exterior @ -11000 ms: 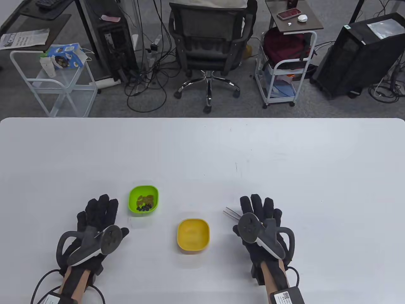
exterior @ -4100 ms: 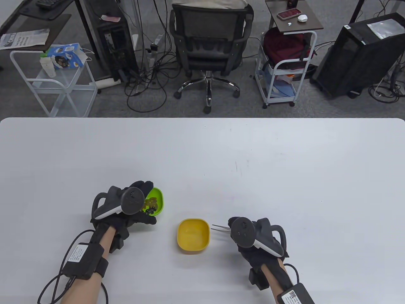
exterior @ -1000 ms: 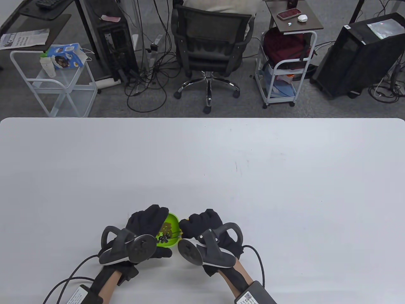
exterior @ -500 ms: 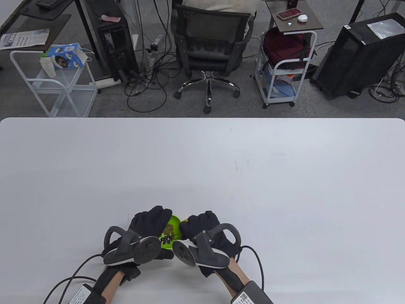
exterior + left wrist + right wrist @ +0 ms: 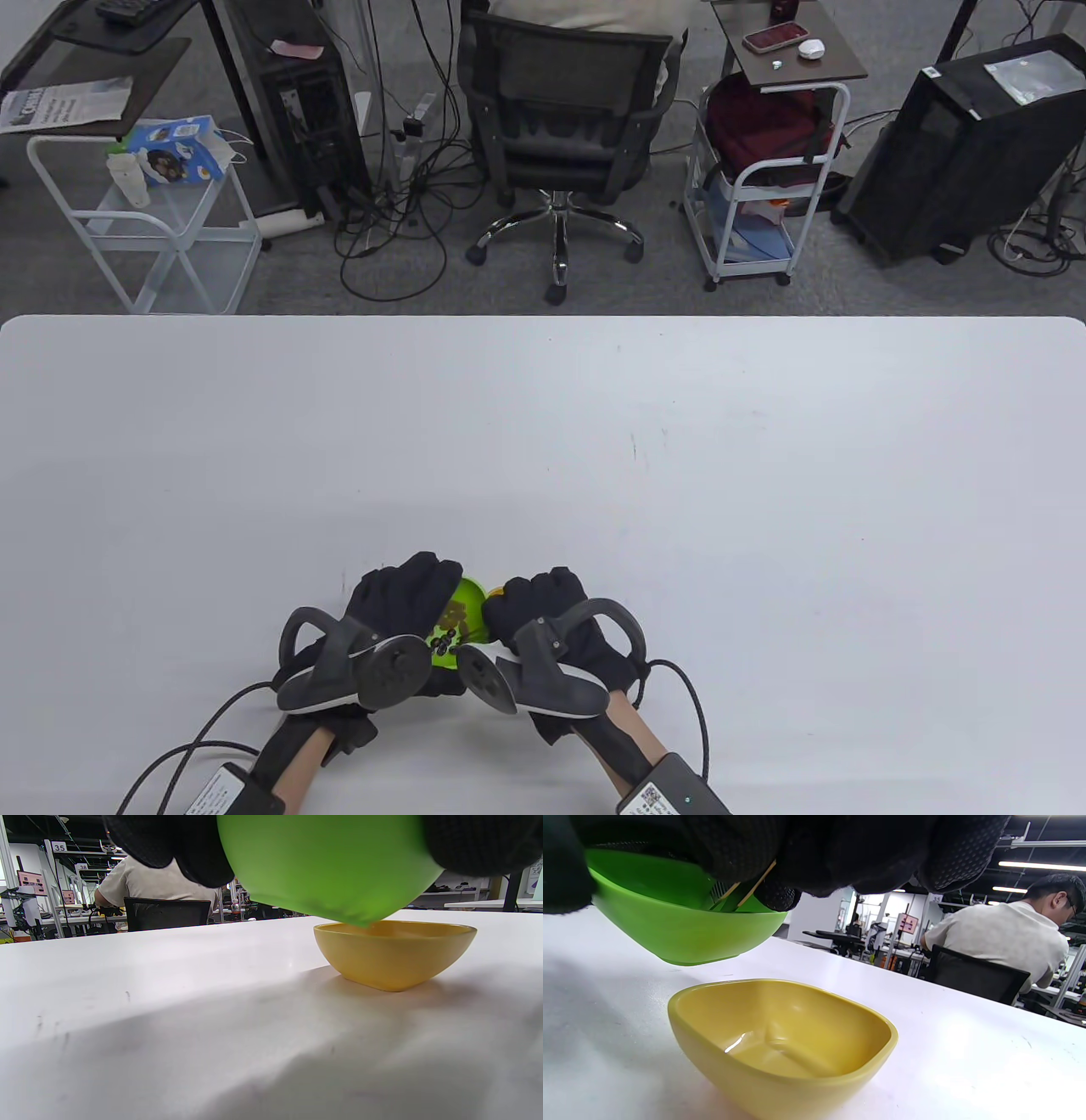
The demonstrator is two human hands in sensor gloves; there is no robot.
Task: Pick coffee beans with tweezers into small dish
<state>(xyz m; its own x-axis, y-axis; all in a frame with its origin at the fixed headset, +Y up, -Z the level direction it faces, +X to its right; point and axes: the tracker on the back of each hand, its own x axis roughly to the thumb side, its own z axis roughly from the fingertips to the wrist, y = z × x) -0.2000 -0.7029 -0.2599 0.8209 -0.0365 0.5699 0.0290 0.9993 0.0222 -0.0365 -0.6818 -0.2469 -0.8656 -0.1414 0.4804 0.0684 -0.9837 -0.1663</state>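
My left hand (image 5: pixel 403 594) grips the green dish (image 5: pixel 467 594) and holds it tilted above the table, next to the yellow dish. Dark coffee beans (image 5: pixel 443 638) and tan pieces lie in the green dish. My right hand (image 5: pixel 543 604) pinches the tweezers (image 5: pixel 751 887), whose tips reach into the green dish (image 5: pixel 683 929). The yellow dish (image 5: pixel 780 1043) stands empty on the table under my right hand; only a sliver of it (image 5: pixel 493 592) shows from above. In the left wrist view the green dish (image 5: pixel 331 861) hangs just over the yellow dish's (image 5: pixel 394 950) rim.
The white table (image 5: pixel 679 441) stretches away beyond the hands. Both hands work close to its front edge. Glove cables (image 5: pixel 182 751) trail off the front. An office chair (image 5: pixel 560 127) and carts stand past the far edge.
Over the last second the hands have barely shifted; my right hand has edged slightly left, closer to the green dish. Earlier, my left hand lifted the green dish and my right picked up the tweezers.
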